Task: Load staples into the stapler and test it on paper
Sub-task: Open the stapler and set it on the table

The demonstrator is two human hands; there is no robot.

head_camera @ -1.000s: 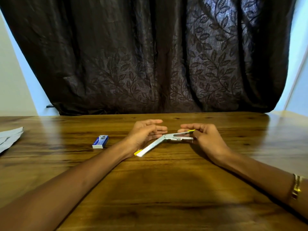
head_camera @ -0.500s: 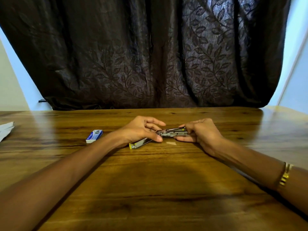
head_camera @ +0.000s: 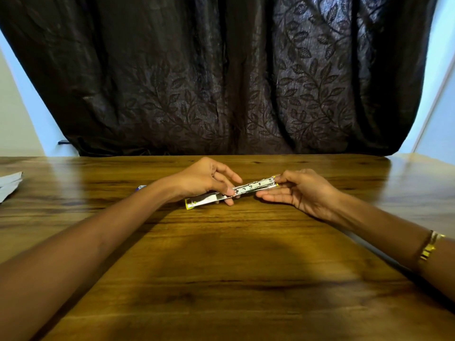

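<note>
Nearest the camera lies the wooden table (head_camera: 221,279), a glossy brown top with dark streaks of grain and a soft rounded shadow across its near middle. Two bare forearms reach over it from the lower corners; the right wrist wears a thin gold bracelet (head_camera: 429,247) with a squarish clasp. Further in, near the table's centre, the stapler (head_camera: 231,191) is held just above the wood, swung open into one long, narrow metal strip with yellow plastic at both ends, its shiny channel facing up and tilted so the right end sits higher. The left hand (head_camera: 204,179) pinches the strip near its middle between thumb and curled fingers, the forefinger stretched out over the metal. The right hand (head_camera: 302,190) grips the far right tip between thumb and forefinger, palm turned up, its other fingers lying straight and relaxed beneath the strip. Just behind the left wrist a small blue and white corner of a staple box (head_camera: 140,187) peeks out, mostly hidden. At the table's left edge rest folded sheets of pale paper (head_camera: 9,184), well apart from the hands. Behind everything hangs a dark brown curtain (head_camera: 221,75), heavy and pleated, with a faintly glossy embossed pattern of leaves and vines, flanked by pale walls (head_camera: 14,119).
</note>
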